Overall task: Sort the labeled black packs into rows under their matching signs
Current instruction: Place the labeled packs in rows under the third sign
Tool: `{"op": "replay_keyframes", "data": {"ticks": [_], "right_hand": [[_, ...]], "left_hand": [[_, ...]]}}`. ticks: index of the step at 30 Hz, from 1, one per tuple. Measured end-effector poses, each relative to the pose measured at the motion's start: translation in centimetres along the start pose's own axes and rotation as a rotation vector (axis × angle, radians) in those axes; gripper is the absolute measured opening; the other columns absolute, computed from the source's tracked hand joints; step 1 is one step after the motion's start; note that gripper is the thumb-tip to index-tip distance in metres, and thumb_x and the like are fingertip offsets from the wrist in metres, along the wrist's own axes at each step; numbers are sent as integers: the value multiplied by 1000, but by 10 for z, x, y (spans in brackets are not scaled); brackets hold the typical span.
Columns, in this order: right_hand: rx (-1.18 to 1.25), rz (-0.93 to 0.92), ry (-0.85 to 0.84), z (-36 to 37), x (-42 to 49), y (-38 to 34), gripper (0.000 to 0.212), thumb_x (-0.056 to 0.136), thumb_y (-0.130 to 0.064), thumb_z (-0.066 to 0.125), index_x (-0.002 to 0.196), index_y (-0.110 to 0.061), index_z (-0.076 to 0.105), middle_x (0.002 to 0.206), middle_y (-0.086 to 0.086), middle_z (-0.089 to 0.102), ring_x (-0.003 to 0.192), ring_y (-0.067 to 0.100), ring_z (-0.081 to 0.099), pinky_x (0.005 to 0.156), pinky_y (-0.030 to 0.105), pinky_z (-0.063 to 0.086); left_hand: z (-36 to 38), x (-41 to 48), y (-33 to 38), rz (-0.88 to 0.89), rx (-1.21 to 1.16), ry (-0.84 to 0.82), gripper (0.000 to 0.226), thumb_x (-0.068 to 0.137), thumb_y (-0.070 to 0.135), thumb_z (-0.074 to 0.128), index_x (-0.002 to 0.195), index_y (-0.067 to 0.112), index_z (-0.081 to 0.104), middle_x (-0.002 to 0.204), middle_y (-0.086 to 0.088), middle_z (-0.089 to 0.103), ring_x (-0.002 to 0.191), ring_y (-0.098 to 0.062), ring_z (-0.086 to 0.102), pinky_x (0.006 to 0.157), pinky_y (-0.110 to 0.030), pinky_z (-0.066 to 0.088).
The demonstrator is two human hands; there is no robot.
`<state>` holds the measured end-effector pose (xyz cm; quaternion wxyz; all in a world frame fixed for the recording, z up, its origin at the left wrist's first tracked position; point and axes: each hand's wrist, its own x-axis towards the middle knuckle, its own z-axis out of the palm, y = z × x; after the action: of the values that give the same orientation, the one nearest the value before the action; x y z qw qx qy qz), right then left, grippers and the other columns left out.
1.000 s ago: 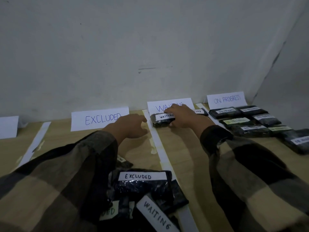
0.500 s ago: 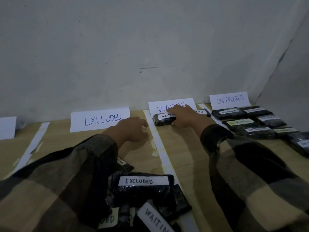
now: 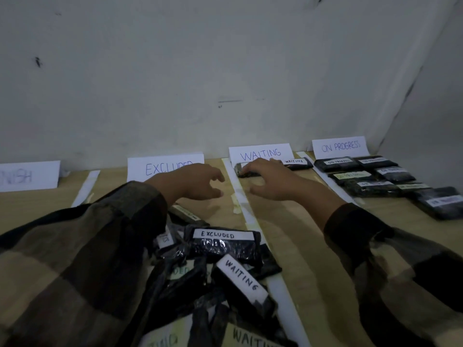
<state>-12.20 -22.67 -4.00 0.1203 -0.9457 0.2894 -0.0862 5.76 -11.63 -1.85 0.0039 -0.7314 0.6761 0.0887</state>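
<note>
Glossy crinkled plastic packs (image 3: 223, 246), matt paper signs (image 3: 260, 152), smooth pale wood table (image 3: 313, 246)

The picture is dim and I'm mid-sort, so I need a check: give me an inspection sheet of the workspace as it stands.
Surface: wooden table, divided into columns by white strips.
Job's things: EXCLUDED sign, WAITING sign, ON PROGRESS sign, cut-off sign at left; left WAITING pack and right WAITING pack lie under their sign; ON PROGRESS packs in rows under theirs; unsorted pile at the near edge.
Clutter: nothing seen.
Hands: left hand open above the EXCLUDED column, holding nothing; right hand lays its fingers on the left WAITING pack.
Cables: nothing seen.
Surroundings: bare pale wall behind; light is poor.
</note>
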Motion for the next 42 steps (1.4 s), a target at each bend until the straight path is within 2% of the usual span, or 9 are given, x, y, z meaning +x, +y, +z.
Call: {"op": "replay_keyframes", "data": {"ticks": [5, 9, 11, 17, 20, 23, 30, 37, 42], "right_hand": [[46, -100, -30, -1, -32, -36, 42, 86, -43, 62, 126, -35, 51, 134, -5, 48, 128, 18, 40, 111, 42, 26], [46, -167, -48, -4, -58, -62, 40, 88, -39, 62, 126, -31, 53, 132, -4, 50, 127, 11, 40, 115, 37, 14], [51, -187, -48, -6, -70, -74, 39, 88, -40, 62, 125, -31, 54, 131, -5, 51, 124, 10, 43, 114, 38, 18], [-64, -153, -99, -16, -113, -98, 33, 87, -52, 58, 114, -33, 56, 106, -11, 55, 93, 6, 49, 86, 29, 35], [-84, -73, -235, -14, -135, -104, 46, 81, -64, 57, 114, -32, 52, 88, -16, 54, 81, 8, 50, 68, 28, 38], [-83, -32, -308, -6, -148, -106, 59, 77, -66, 60, 123, -33, 44, 90, -12, 55, 83, 12, 55, 67, 30, 43], [101, 5, -125, -3, -150, -101, 54, 70, -47, 78, 113, -33, 50, 99, -13, 61, 80, 6, 57, 67, 26, 47], [24, -41, 75, -8, -144, -94, 46, 72, -43, 76, 113, -38, 55, 105, -18, 59, 85, 3, 51, 67, 23, 39], [-17, -63, 142, -11, -136, -85, 48, 73, -39, 75, 118, -35, 57, 106, -15, 56, 89, 2, 45, 75, 26, 42]], "left_hand": [[-2, -36, 0, 28, 7, 3, 47, 90, 43, 56, 133, 26, 47, 137, 3, 49, 126, -16, 44, 104, -30, 34], [-3, -61, 0, 23, -13, 25, 46, 89, 44, 57, 131, 28, 49, 136, 6, 50, 125, -14, 44, 102, -28, 34], [-5, -73, 1, 21, -34, 31, 45, 89, 43, 58, 131, 29, 49, 136, 7, 50, 126, -13, 44, 103, -28, 34], [-6, -111, 11, 49, -139, 80, 42, 89, 38, 60, 129, 29, 52, 132, 10, 52, 123, -7, 44, 97, -19, 31], [-3, -125, 22, 90, -236, 105, 41, 87, 37, 63, 126, 31, 53, 129, 14, 52, 114, -1, 45, 95, -18, 32], [0, -130, 35, 167, -267, 97, 46, 82, 38, 69, 126, 33, 54, 125, 15, 54, 117, 0, 47, 94, -18, 36], [2, -130, 54, 242, -233, -45, 62, 70, 35, 81, 126, 29, 53, 113, 13, 63, 100, -5, 59, 91, -23, 46], [4, -127, 45, 196, -282, 125, 41, 63, 39, 84, 101, 33, 68, 93, 15, 67, 82, -3, 63, 76, -25, 51], [3, -122, 41, 173, -338, 186, 40, 64, 41, 83, 100, 34, 67, 93, 21, 67, 89, 1, 62, 87, -33, 51]]}}
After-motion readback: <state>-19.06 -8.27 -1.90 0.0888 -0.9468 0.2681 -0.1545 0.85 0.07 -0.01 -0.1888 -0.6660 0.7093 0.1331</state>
